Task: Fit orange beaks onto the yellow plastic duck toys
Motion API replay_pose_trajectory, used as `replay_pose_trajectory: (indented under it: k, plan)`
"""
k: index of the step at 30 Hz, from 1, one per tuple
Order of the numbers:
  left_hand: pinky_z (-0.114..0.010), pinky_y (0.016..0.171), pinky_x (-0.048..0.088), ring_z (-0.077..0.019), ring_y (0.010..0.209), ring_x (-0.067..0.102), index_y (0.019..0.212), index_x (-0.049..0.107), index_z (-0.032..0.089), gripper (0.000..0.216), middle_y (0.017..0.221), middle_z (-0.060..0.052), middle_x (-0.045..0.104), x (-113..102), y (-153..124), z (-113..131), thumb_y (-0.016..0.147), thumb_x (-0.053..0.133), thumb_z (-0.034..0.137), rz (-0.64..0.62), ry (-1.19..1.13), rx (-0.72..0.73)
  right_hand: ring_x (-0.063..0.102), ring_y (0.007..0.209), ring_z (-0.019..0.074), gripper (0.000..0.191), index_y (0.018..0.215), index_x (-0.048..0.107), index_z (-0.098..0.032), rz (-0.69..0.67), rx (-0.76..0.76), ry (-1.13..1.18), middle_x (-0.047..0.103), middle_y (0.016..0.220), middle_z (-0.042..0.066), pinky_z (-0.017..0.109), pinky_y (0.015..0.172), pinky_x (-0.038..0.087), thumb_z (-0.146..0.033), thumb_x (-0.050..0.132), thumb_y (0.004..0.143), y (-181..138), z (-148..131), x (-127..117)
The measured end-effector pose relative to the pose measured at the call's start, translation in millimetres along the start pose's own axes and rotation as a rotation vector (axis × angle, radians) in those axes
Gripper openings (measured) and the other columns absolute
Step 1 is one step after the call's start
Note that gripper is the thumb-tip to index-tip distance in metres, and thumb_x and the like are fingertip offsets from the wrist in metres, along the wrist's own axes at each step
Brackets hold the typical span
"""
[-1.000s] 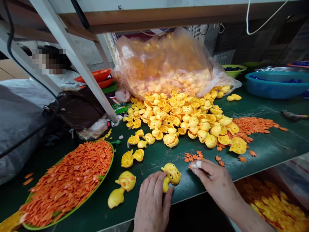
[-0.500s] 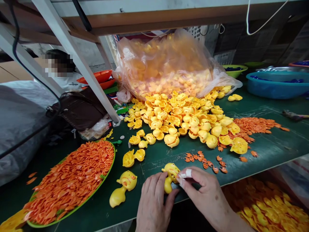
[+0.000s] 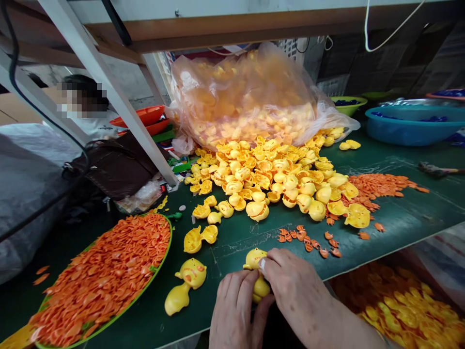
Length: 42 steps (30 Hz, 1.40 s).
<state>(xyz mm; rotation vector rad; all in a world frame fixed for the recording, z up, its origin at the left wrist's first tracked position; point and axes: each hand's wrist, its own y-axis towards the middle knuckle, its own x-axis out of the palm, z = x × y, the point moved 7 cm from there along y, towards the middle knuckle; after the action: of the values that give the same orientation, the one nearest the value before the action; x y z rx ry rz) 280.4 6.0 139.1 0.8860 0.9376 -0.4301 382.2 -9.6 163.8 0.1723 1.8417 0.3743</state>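
A yellow plastic duck-shaped shell (image 3: 255,257) lies at the front edge of the green table, between my hands. My left hand (image 3: 236,303) is closed around its near-left side, thumb and fingers against the lower part. My right hand (image 3: 296,288), with white tape on a finger, presses over its right side and hides much of it. Whatever the right fingertips cover cannot be seen. Left of my hands rests a similar yellow shell with a printed face (image 3: 192,274). Several small orange pieces (image 3: 308,241) lie just beyond my right hand.
A green-rimmed tray (image 3: 170,242) heaped with orange pieces stands at left. Yellow shell halves (image 3: 259,177) spill from a clear plastic bag (image 3: 250,92). A blue basin (image 3: 414,128) is at back right. More yellow parts (image 3: 410,310) lie below the table edge. Someone (image 3: 96,123) sits behind the post.
My right hand has turned over and come down onto the shell, its fingers now covering the printed face. The left hand keeps its hold. The view has shifted slightly.
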Motion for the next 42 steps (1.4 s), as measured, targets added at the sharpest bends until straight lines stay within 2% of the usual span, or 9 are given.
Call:
replay_pose_trajectory:
  k: [7, 14, 18, 24, 29, 33, 36, 39, 42]
  plan:
    - [-0.029, 0.071, 0.053, -0.0163, 0.081, 0.061, 0.11, 0.05, 0.021, 0.027, 0.093, -0.006, 0.063, 0, 1, -5, 0.086, 0.057, 0.031, -0.01, -0.021, 0.02, 0.055, 0.054, 0.019, 0.018, 0.058, 0.058, -0.018, -0.252, -0.241, -0.287, 0.057, 0.06, 0.004, 0.029, 0.045, 0.035, -0.002, 0.065, 0.052, 21, -20, -6]
    - [-0.028, 0.065, 0.054, -0.017, 0.076, 0.063, 0.105, 0.05, 0.022, 0.024, 0.088, -0.005, 0.064, 2, -1, -13, 0.084, 0.057, 0.031, -0.01, -0.101, -0.038, 0.052, 0.053, 0.0148, 0.023, 0.048, 0.055, -0.02, -0.285, -0.505, -0.379, 0.055, 0.054, 0.0, 0.028, 0.047, 0.033, -0.003, 0.07, 0.054, 18, -41, -24]
    - [-0.032, 0.065, 0.054, -0.0205, 0.08, 0.064, 0.11, 0.048, 0.022, 0.032, 0.094, -0.007, 0.065, 4, -7, -23, 0.083, 0.054, 0.038, 0.054, -0.156, -0.178, 0.052, 0.048, 0.0136, 0.031, 0.038, 0.049, -0.02, -0.335, -0.527, -0.392, 0.05, 0.044, -0.004, 0.028, 0.044, 0.032, -0.009, 0.077, 0.046, 23, -44, -9]
    - [-0.033, 0.068, 0.055, -0.0208, 0.084, 0.066, 0.113, 0.047, 0.023, 0.037, 0.098, -0.005, 0.066, 11, -12, -30, 0.078, 0.055, 0.033, 0.082, -0.197, -0.252, 0.052, 0.039, 0.0129, 0.034, 0.038, 0.047, -0.019, -0.592, -0.479, -0.35, 0.053, 0.041, -0.005, 0.025, 0.036, 0.03, -0.011, 0.076, 0.054, 42, -45, 8]
    - [-0.035, 0.068, 0.057, -0.0224, 0.084, 0.067, 0.113, 0.048, 0.022, 0.037, 0.098, -0.007, 0.067, 9, -11, -35, 0.079, 0.054, 0.036, 0.092, -0.159, -0.297, 0.055, 0.043, 0.013, 0.03, 0.04, 0.051, -0.019, -0.565, -0.413, -0.303, 0.054, 0.044, -0.004, 0.024, 0.038, 0.03, -0.011, 0.076, 0.056, 45, -41, 7]
    - [-0.029, 0.066, 0.058, -0.019, 0.078, 0.068, 0.113, 0.047, 0.022, 0.042, 0.089, -0.004, 0.067, 1, -4, -31, 0.079, 0.061, 0.044, 0.064, -0.112, -0.187, 0.057, 0.053, 0.0152, 0.014, 0.061, 0.061, -0.019, -0.34, -0.283, -0.167, 0.059, 0.056, -0.001, 0.026, 0.042, 0.03, -0.016, 0.067, 0.073, 33, -4, -10]
    - [-0.027, 0.066, 0.058, -0.0181, 0.077, 0.068, 0.113, 0.046, 0.022, 0.045, 0.088, -0.003, 0.067, -4, -2, -33, 0.078, 0.062, 0.046, 0.072, -0.045, -0.154, 0.057, 0.055, 0.0137, 0.019, 0.069, 0.06, -0.019, -0.126, 0.143, -0.179, 0.06, 0.062, -0.001, 0.025, 0.048, 0.033, -0.02, 0.054, 0.087, 15, 70, -37]
    - [-0.026, 0.066, 0.058, -0.0174, 0.077, 0.068, 0.112, 0.047, 0.021, 0.043, 0.089, -0.004, 0.066, -6, -1, -35, 0.08, 0.06, 0.046, 0.071, -0.004, -0.125, 0.061, 0.064, 0.0163, 0.018, 0.074, 0.063, -0.018, -0.146, 0.556, -0.363, 0.064, 0.071, 0.004, 0.025, 0.053, 0.035, -0.018, 0.052, 0.088, -14, 143, -54]
    - [-0.026, 0.067, 0.057, -0.0168, 0.078, 0.067, 0.111, 0.048, 0.021, 0.041, 0.09, -0.004, 0.065, -4, 0, -35, 0.08, 0.06, 0.045, 0.064, 0.037, -0.091, 0.062, 0.066, 0.0195, 0.02, 0.073, 0.064, -0.016, -0.19, 0.636, -0.402, 0.065, 0.073, 0.008, 0.027, 0.053, 0.035, -0.018, 0.051, 0.088, -24, 175, -56]
